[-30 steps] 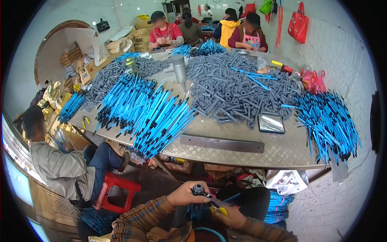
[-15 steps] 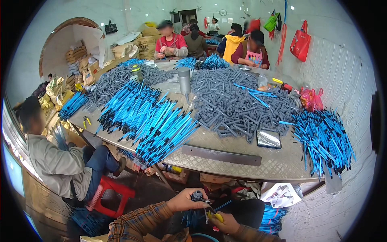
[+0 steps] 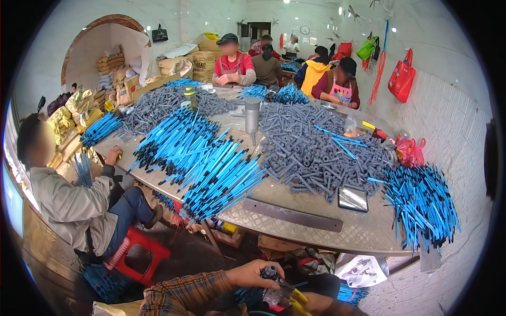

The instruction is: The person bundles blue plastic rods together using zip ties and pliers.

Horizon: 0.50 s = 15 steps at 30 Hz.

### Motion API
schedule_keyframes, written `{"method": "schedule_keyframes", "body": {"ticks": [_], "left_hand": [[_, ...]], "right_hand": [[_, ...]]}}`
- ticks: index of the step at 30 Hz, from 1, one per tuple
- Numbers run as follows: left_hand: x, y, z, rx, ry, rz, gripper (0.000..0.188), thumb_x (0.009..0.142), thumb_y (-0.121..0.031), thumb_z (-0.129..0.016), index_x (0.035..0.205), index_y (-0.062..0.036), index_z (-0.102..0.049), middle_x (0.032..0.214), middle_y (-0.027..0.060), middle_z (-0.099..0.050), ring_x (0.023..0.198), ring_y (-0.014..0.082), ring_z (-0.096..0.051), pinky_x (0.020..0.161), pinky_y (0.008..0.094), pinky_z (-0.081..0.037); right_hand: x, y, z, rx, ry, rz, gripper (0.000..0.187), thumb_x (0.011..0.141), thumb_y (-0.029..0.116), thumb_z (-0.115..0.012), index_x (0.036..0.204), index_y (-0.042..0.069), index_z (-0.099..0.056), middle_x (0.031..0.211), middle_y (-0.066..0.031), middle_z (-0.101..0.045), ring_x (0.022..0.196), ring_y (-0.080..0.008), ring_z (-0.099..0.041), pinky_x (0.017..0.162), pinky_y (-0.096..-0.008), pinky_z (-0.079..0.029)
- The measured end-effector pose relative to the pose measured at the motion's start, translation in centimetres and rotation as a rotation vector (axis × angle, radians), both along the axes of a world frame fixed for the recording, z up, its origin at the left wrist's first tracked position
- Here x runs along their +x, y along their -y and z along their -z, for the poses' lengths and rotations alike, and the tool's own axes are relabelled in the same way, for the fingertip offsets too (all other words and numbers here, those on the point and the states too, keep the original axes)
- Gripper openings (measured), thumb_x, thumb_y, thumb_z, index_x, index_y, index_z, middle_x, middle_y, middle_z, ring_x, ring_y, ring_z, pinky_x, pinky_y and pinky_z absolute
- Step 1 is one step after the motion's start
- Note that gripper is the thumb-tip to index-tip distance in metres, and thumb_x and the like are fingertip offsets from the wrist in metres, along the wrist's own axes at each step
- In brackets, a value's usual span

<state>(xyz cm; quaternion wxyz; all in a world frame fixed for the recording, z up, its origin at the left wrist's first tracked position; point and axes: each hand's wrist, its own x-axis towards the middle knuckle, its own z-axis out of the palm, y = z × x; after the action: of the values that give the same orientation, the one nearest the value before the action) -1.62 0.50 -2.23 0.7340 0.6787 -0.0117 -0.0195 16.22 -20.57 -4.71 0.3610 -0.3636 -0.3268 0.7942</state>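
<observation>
Low in the view, my left hand grips a small dark grey ribbed plastic fitting, its round end facing up between thumb and fingers. My right hand is closed on a pair of yellow-handled pliers; the metal jaws point toward the fitting. Whether they touch it I cannot make out. Both hands are in front of the table's near edge, above my lap. Thin blue rods show below my left hand.
On the table are heaps of grey plastic fittings, piles of blue rods with black ends, a metal bar and a phone. A co-worker sits left beside a red stool; others sit across the table.
The whole view has shifted slightly. My right hand and the pliers are lower and farther right, with the yellow handles showing more. The left co-worker has reached to the yellow-handled tool on the table edge.
</observation>
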Motion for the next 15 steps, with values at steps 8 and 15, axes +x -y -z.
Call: {"method": "schedule_keyframes", "body": {"ticks": [8,15], "left_hand": [[0.4,-0.4,0.2,-0.107,-0.095,-0.173,0.03,0.076,-0.012,-0.07,0.101,-0.0035,-0.056,0.093,-0.0002,-0.057,0.087,0.0068,-0.051,0.079,0.0224,-0.041],[1.1,-0.4,0.4,-0.048,-0.04,-0.092,0.029,0.076,-0.01,-0.069,0.1,-0.0039,-0.055,0.091,-0.0007,-0.056,0.083,0.0058,-0.052,0.075,0.0211,-0.043]], "right_hand": [[1.9,-1.9,-4.7,0.049,0.815,-0.111,0.049,0.085,0.031,-0.055,0.122,0.002,-0.044,0.109,-0.0114,-0.057,0.095,-0.0186,-0.056,0.083,-0.0329,-0.044],[1.7,-0.9,-3.5,0.287,0.863,0.014,0.047,0.087,0.033,-0.051,0.122,0.002,-0.044,0.11,-0.0106,-0.056,0.097,-0.0188,-0.055,0.085,-0.0319,-0.043]]}}
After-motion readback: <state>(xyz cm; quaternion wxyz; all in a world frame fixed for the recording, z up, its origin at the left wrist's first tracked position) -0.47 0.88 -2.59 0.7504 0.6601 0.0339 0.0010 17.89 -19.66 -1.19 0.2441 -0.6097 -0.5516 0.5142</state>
